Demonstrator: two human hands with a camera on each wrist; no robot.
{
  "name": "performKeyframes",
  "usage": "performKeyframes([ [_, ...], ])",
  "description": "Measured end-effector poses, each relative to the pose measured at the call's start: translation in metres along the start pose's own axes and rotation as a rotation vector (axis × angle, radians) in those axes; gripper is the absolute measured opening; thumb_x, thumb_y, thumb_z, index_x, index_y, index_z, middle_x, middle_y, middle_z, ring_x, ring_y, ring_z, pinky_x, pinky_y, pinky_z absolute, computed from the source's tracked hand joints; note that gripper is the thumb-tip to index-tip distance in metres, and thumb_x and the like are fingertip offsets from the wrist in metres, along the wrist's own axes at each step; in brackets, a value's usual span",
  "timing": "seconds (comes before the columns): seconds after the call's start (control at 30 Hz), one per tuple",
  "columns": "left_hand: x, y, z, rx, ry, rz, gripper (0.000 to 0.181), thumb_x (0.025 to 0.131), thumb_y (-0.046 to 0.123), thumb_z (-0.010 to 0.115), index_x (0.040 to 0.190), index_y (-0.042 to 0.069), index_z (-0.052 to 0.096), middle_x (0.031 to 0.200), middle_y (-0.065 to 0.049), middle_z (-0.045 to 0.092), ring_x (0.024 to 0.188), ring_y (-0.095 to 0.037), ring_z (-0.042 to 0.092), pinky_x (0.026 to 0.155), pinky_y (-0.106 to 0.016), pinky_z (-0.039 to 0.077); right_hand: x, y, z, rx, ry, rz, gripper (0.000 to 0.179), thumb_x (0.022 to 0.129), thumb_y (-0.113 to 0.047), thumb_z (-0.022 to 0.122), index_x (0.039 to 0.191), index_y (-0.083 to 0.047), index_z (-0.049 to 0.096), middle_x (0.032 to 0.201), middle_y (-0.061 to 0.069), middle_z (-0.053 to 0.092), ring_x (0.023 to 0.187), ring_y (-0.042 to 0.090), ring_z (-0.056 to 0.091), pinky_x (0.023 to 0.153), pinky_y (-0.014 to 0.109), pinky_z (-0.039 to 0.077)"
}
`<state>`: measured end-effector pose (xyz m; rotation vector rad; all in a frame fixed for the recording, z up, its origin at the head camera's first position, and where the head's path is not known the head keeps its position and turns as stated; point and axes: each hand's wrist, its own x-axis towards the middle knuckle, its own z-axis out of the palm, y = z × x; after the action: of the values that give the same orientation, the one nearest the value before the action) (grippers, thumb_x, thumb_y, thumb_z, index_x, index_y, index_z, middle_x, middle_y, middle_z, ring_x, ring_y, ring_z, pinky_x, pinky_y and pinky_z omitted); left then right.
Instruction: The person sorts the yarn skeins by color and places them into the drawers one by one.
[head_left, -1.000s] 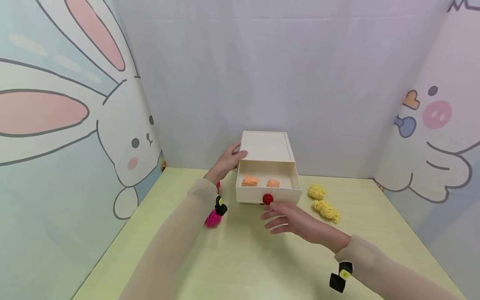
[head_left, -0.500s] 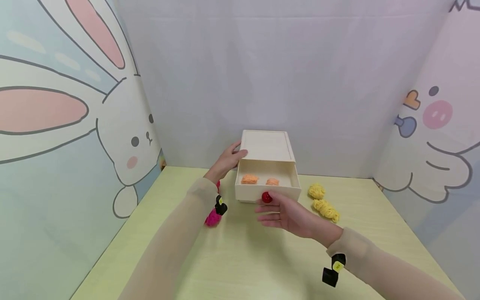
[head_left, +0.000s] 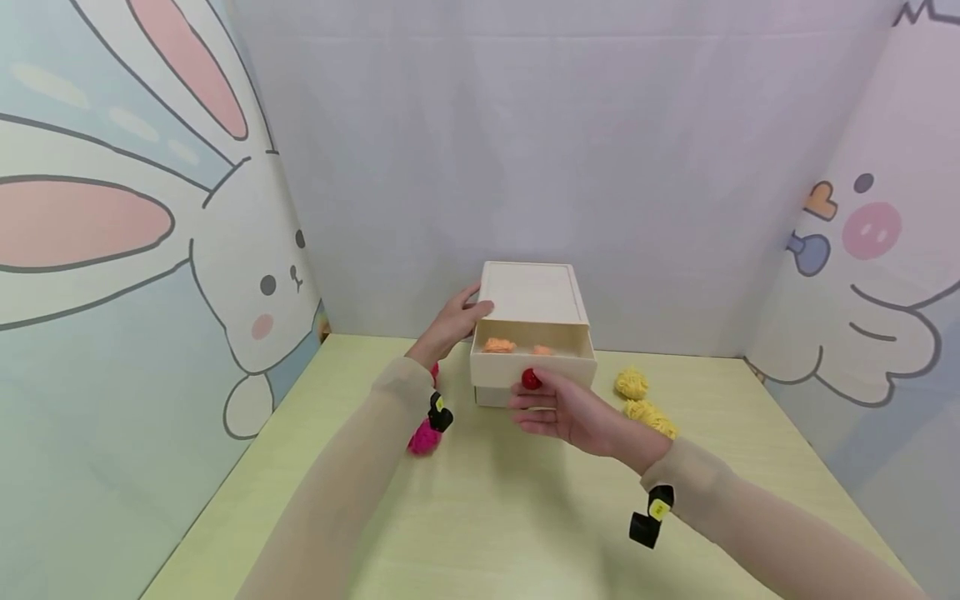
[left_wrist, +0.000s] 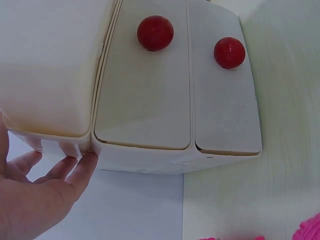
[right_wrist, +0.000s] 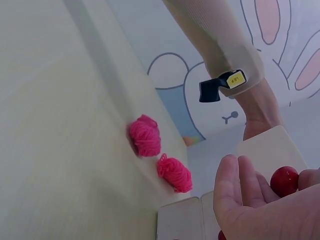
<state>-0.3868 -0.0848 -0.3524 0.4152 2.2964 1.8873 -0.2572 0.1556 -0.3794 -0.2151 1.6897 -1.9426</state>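
A cream wooden box [head_left: 531,292] stands at the back of the table, its upper drawer [head_left: 532,365] partly out. Two orange yarn bundles [head_left: 498,344] lie inside it. My right hand [head_left: 525,402] presses against the drawer front beside the red knob [head_left: 531,379], fingers straight. In the right wrist view the knob [right_wrist: 285,180] sits next to my right hand [right_wrist: 240,172]. My left hand [head_left: 468,307] rests on the box's left side, thumb on the top edge. The left wrist view shows the left hand's fingers [left_wrist: 82,167] at the edge of the box [left_wrist: 145,100], whose two drawer fronts carry red knobs [left_wrist: 155,32].
Two pink yarn bundles [right_wrist: 145,136] lie left of the box, one of them [head_left: 425,436] by my left forearm. Two yellow yarn bundles [head_left: 651,415] sit to the box's right. Cartoon-printed walls [head_left: 112,250] close in the pale green table [head_left: 480,517] on three sides.
My right hand moved up to the drawer front and pushed the drawer partway in; less of the orange yarn shows. The left hand stayed on the box.
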Motion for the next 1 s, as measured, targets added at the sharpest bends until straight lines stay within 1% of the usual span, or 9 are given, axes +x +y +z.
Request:
performKeyframes([
  [0.13,-0.001,0.001,-0.002,0.004,-0.013,0.005,0.068,0.111,0.038,0.056,0.171,0.025,0.026,0.159,-0.015,0.049,0.144,-0.034,0.051,0.118,-0.056,0.043,0.010,-0.005,-0.002,-0.003,0.028,0.003,0.057,0.115,-0.043,0.042,0.143,0.005,0.055,0.129,0.013,0.073,0.112,0.024,0.073,0.099,0.035,0.060],
  [0.2,-0.001,0.002,-0.002,0.013,-0.009,0.005,0.068,0.111,0.038,0.056,0.171,0.024,0.026,0.160,-0.015,0.048,0.145,-0.034,0.050,0.119,-0.057,0.042,0.015,-0.007,-0.004,0.002,0.040,0.003,0.055,0.115,-0.044,0.042,0.140,0.003,0.057,0.127,0.011,0.074,0.116,0.027,0.071,0.099,0.035,0.060],
  [0.3,0.000,0.003,-0.002,0.020,0.004,-0.001,0.069,0.111,0.038,0.056,0.171,0.024,0.026,0.162,-0.015,0.046,0.146,-0.035,0.050,0.119,-0.057,0.042,0.022,-0.010,-0.006,0.010,0.053,-0.001,0.054,0.115,-0.044,0.042,0.137,0.002,0.059,0.129,0.013,0.073,0.119,0.030,0.070,0.100,0.036,0.059],
  [0.47,0.002,0.004,-0.002,0.031,0.027,-0.018,0.069,0.111,0.038,0.057,0.171,0.024,0.026,0.164,-0.017,0.044,0.146,-0.036,0.050,0.119,-0.056,0.043,0.033,-0.015,-0.010,0.000,0.075,-0.012,0.060,0.115,-0.047,0.041,0.145,0.004,0.054,0.136,0.017,0.069,0.112,0.025,0.073,0.104,0.039,0.058],
  [0.5,0.002,0.004,-0.002,0.031,0.030,-0.019,0.069,0.111,0.038,0.057,0.171,0.024,0.026,0.163,-0.017,0.044,0.146,-0.037,0.050,0.119,-0.055,0.043,0.035,-0.015,-0.011,-0.008,0.080,-0.015,0.062,0.115,-0.047,0.040,0.147,0.004,0.053,0.137,0.017,0.068,0.113,0.025,0.072,0.105,0.039,0.057],
  [0.6,0.003,0.004,-0.002,0.032,0.036,-0.019,0.069,0.111,0.038,0.058,0.170,0.024,0.027,0.163,-0.018,0.044,0.145,-0.037,0.051,0.118,-0.055,0.045,0.042,-0.018,-0.012,-0.021,0.095,-0.022,0.063,0.115,-0.048,0.039,0.149,0.003,0.052,0.143,0.019,0.065,0.125,0.033,0.068,0.108,0.039,0.055],
  [0.73,0.003,0.003,-0.001,0.022,0.041,-0.021,0.069,0.110,0.037,0.058,0.170,0.024,0.027,0.163,-0.019,0.045,0.144,-0.037,0.052,0.117,-0.054,0.045,0.051,-0.019,-0.015,-0.014,0.108,-0.028,0.062,0.115,-0.047,0.037,0.149,0.002,0.052,0.148,0.021,0.061,0.142,0.042,0.054,0.108,0.038,0.055],
  [0.87,0.002,0.002,0.001,0.023,0.028,-0.029,0.069,0.110,0.036,0.058,0.170,0.024,0.027,0.163,-0.019,0.044,0.144,-0.036,0.052,0.118,-0.054,0.045,0.056,-0.018,-0.019,0.001,0.128,-0.022,0.060,0.116,-0.046,0.037,0.149,0.002,0.052,0.147,0.020,0.062,0.141,0.042,0.054,0.106,0.038,0.056],
  [1.0,0.000,0.002,0.001,0.020,0.025,-0.028,0.069,0.111,0.036,0.057,0.171,0.023,0.025,0.163,-0.020,0.044,0.144,-0.037,0.052,0.118,-0.055,0.044,0.059,-0.019,-0.021,-0.015,0.132,-0.027,0.062,0.116,-0.047,0.036,0.150,0.002,0.051,0.148,0.021,0.061,0.138,0.039,0.058,0.106,0.038,0.056],
])
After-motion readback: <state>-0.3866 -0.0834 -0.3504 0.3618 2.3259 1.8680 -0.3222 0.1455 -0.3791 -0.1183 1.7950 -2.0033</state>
